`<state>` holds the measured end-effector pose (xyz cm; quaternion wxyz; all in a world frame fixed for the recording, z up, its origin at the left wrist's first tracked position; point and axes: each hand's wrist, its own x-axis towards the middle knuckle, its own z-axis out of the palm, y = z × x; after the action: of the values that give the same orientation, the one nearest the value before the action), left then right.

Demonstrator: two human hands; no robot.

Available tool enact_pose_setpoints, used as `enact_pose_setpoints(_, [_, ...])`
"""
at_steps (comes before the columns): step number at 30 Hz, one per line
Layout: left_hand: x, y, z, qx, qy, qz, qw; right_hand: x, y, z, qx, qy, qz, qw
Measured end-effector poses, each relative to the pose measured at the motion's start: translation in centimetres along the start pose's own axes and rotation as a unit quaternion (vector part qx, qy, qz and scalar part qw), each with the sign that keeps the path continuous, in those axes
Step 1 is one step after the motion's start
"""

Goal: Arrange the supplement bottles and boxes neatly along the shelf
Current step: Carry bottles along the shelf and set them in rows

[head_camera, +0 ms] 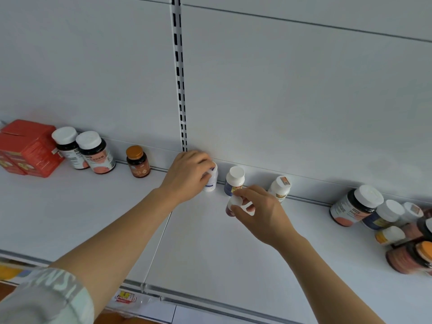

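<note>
My left hand [187, 174] grips a small white bottle [211, 181] at the back of the white shelf [93, 218]. My right hand [257, 211] pinches a small white-capped bottle [233, 205] in front of a blue-labelled white-capped bottle [234, 181]. A white bottle with a brown label [280, 187] stands to the right. At the left stand red boxes [28, 148], two dark white-capped bottles [93, 152] and an amber bottle with an orange cap [138, 161].
A crowded cluster of bottles [383, 218] fills the shelf's right end, some partly cut off by the frame. A slotted upright rail [180, 78] runs up the white back panel. A price tag [125, 296] hangs on the shelf's front edge.
</note>
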<state>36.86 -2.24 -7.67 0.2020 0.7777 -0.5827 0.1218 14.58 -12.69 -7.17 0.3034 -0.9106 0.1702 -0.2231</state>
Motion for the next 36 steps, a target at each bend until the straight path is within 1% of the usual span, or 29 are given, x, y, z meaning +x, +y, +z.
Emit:
enact_pose_setpoints(5, [-0.6,0.1,-1.7,0.001,-0.003,-0.036,0.999,0.9,-0.5,-0.2,-0.015,0.019,-0.015,1.000])
enact_pose_setpoints(8, [-2.3,0.0,-3.3,-0.003,0.018,-0.062,0.998,2.1,-1.4,0.5,-0.002,0.040,-0.034,0.999])
enact_pose_setpoints(13, [-7.0,-1.9,-6.2,-0.028,0.020,-0.111,0.993,3.4,-5.2,3.5,0.010,0.035,-0.085,0.996])
enact_pose_setpoints(17, [-11.1,-4.6,-9.7,-0.039,0.041,-0.134,0.989,4.5,-10.0,6.3,0.019,0.018,-0.124,0.992])
enact_pose_setpoints(22, [-18.1,-9.6,-14.9,0.006,0.048,-0.159,0.986,5.2,-17.5,11.7,0.033,0.011,-0.157,0.987])
enact_pose_setpoints(26, [-24.5,-14.1,-18.6,0.032,0.017,-0.220,0.975,5.0,-23.9,17.7,0.034,-0.009,-0.190,0.981])
enact_pose_setpoints(29, [-29.2,-17.5,-20.9,0.033,0.000,-0.263,0.964,5.3,-28.1,22.1,0.057,-0.026,-0.207,0.976])
enact_pose_setpoints(32, [-32.9,-21.2,-23.1,0.049,0.000,-0.288,0.956,6.3,-32.5,25.8,0.058,-0.028,-0.239,0.969])
enact_pose_setpoints(36, [-36.1,-26.5,-25.7,0.059,0.021,-0.324,0.944,9.2,-37.0,30.9,0.073,-0.032,-0.263,0.961])
